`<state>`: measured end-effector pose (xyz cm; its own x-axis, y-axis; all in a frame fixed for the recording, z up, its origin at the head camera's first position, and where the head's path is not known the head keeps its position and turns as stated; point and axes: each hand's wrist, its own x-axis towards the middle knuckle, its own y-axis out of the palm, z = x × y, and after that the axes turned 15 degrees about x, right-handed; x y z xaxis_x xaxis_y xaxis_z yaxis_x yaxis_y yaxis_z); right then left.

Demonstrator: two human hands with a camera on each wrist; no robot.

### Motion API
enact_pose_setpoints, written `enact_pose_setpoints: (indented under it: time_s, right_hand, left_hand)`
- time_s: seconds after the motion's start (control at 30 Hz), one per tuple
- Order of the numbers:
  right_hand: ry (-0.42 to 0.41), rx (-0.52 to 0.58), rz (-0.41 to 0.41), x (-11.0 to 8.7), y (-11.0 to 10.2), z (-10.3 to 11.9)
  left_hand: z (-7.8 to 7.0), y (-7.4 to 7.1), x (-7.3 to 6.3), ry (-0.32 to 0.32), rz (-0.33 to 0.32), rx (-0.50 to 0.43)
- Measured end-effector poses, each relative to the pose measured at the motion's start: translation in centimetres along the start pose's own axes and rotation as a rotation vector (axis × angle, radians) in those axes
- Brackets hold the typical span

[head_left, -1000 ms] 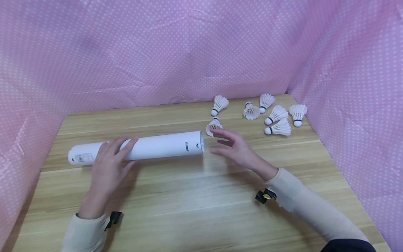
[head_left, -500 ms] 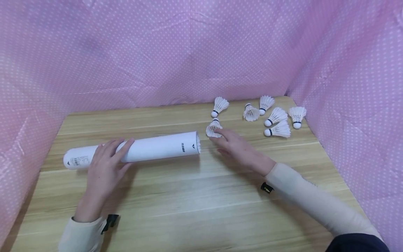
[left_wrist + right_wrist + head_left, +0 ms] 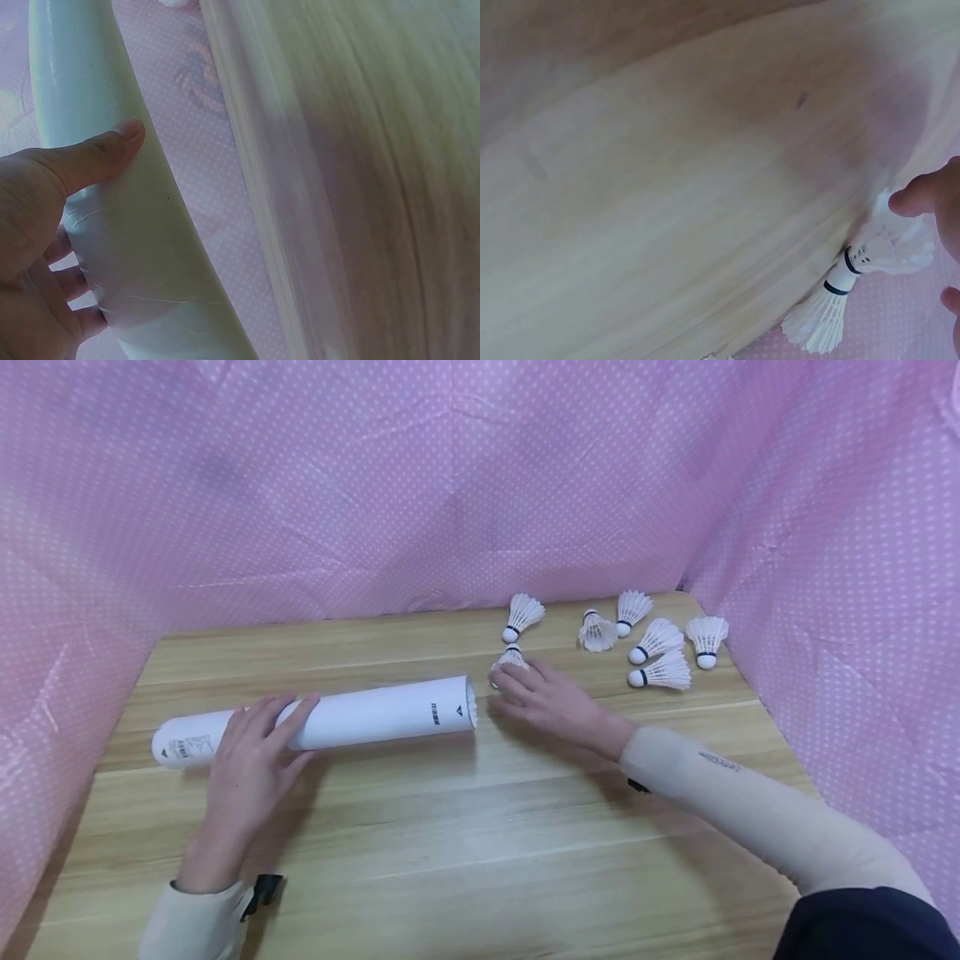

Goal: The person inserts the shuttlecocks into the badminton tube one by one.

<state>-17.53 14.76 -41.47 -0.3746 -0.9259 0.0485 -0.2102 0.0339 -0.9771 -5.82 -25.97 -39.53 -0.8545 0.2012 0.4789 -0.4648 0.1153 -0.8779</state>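
Observation:
A long white shuttlecock tube (image 3: 386, 714) lies at a slight slant in the head view, and my left hand (image 3: 251, 764) grips it near its left half. In the left wrist view the thumb lies across the tube (image 3: 131, 217), with fingers round its other side. White feather ends show inside the tube's right mouth. To the right of that mouth, my right hand (image 3: 551, 706) reaches over a shuttlecock (image 3: 512, 655) and partly hides it. The right wrist view has the thumb (image 3: 915, 196) at that shuttlecock's feather skirt (image 3: 896, 244), with the fingers apart from it.
Just behind lies another shuttlecock (image 3: 522, 616). Several more, among them one shuttlecock (image 3: 663, 671), are scattered at the wooden table's (image 3: 465, 860) back right. A pink dotted cloth (image 3: 375, 485) hangs round the back and sides.
The right hand has moved from beside the tube's mouth onto the near shuttlecock, its fingers covering the skirt. The tube has shifted slightly left and nearer with the left hand.

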Motion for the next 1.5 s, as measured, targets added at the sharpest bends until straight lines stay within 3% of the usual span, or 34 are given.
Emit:
enact_pose_setpoints:
  time_s: [0.6, 1.1, 1.5]
  right_hand:
    - [-0.068, -0.205, 0.089, 1.7, 1.9, -0.7]
    - [-0.039, -0.181, 0.076, 2.2, 2.4, -1.6]
    - [-0.054, -0.205, 0.039, 2.7, 2.6, -1.9]
  left_hand:
    - [-0.2, 0.1, -0.1, -0.008, 0.030, -0.009]
    - [-0.3, 0.4, 0.3, 0.023, 0.015, -0.011]
    - [-0.4, 0.3, 0.1, 0.010, 0.024, -0.011]
